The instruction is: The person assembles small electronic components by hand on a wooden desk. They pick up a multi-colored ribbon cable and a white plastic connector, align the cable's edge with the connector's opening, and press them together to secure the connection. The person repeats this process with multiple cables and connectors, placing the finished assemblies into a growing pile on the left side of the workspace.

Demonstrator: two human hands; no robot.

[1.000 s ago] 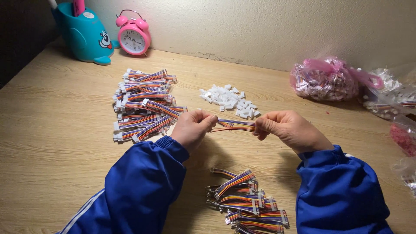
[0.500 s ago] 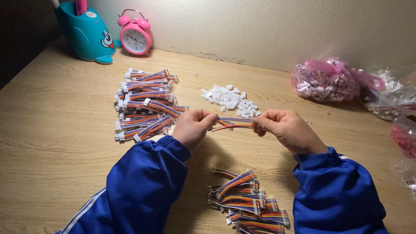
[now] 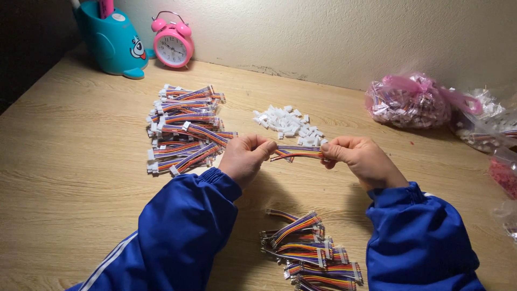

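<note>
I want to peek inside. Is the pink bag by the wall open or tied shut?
Tied shut. The pink bag bulges with small parts, and its top is twisted into a knot on the right side.

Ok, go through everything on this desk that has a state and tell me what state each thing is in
Short rainbow ribbon cable: stretched between both hands.
Left hand: pinching the cable's end.
Right hand: pinching its other end.
Pink plastic bag: knotted shut.
White plastic connectors: loose heap.
Cables near left sleeve: stacked.

Rainbow-striped ribbon cable (image 3: 297, 153) — blue sleeves (image 3: 183, 226)
</note>
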